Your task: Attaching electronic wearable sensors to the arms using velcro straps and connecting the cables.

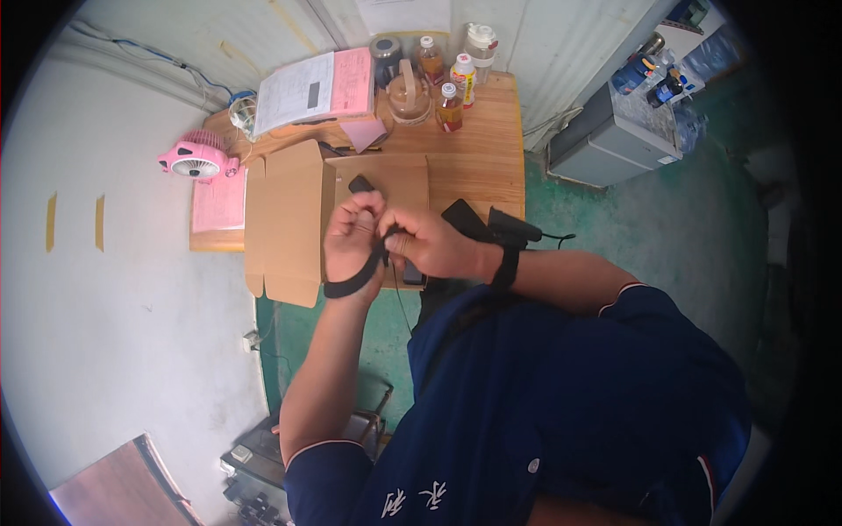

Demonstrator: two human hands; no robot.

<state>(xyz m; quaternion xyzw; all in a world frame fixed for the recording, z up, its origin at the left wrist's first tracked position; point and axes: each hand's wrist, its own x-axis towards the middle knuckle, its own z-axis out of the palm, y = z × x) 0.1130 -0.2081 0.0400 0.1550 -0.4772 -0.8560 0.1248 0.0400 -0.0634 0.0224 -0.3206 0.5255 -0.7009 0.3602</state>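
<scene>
A black strap [355,285] loops round my left wrist and runs up to my right hand. My right hand [438,245] is closed, pinching the strap between thumb and fingers. Beside it, my left hand [348,244] has its palm side up and its fingers curled in. Whether anything sits in those left fingers is hidden. On my right wrist another black strap [506,267] carries a black device [514,226]. Both hands are over an opened cardboard box [285,223], with a small black object [360,184] just beyond my left fingers.
The wooden table [491,158] bears several drink bottles [450,110], a brown lidded jug [408,95], papers [294,92] and a pink fan [197,158]. A grey cabinet [605,145] stands to the right. A thin cable hangs below my hands.
</scene>
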